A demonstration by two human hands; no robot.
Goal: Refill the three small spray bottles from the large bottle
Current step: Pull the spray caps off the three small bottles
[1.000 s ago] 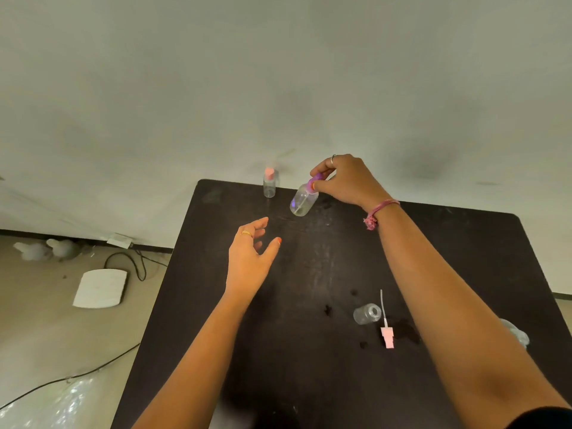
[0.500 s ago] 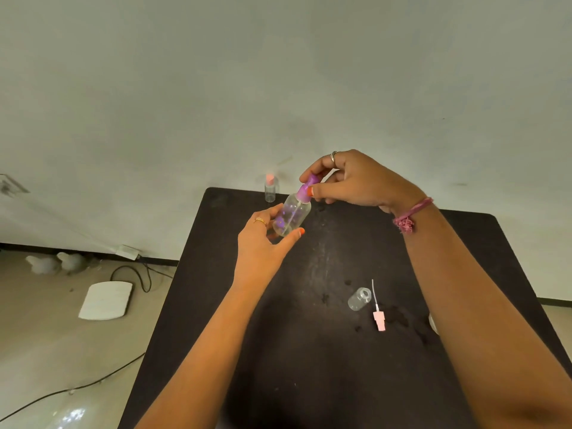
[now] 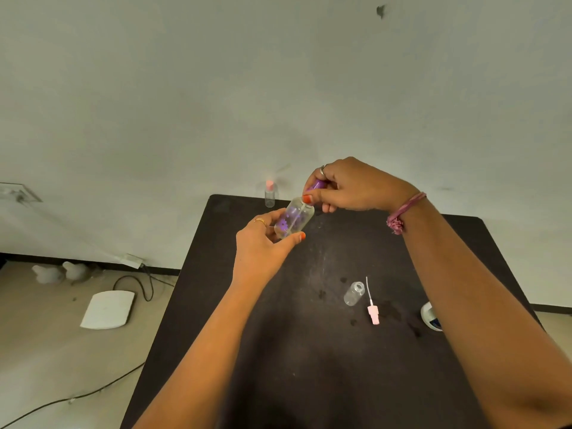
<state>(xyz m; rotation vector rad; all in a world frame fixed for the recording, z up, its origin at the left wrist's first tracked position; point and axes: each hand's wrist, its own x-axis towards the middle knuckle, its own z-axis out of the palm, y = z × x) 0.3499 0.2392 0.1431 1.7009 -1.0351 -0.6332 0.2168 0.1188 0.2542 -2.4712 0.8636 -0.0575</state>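
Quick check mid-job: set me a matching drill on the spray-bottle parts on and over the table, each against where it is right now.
Things:
1. purple-flowered bottle
2. pink-capped bottle
3. open clear bottle
4. pink spray head

Places:
A. lying on the table beside the open bottle
B. standing at the table's far edge
C. held between the left hand and right hand
D. capless on the table

Pairs: 1-C, 2-B, 3-D, 4-A

Sparse plain room: bare grey wall [image 3: 278,88], dark table [image 3: 309,351], cables [image 3: 145,284] across floor [image 3: 46,351].
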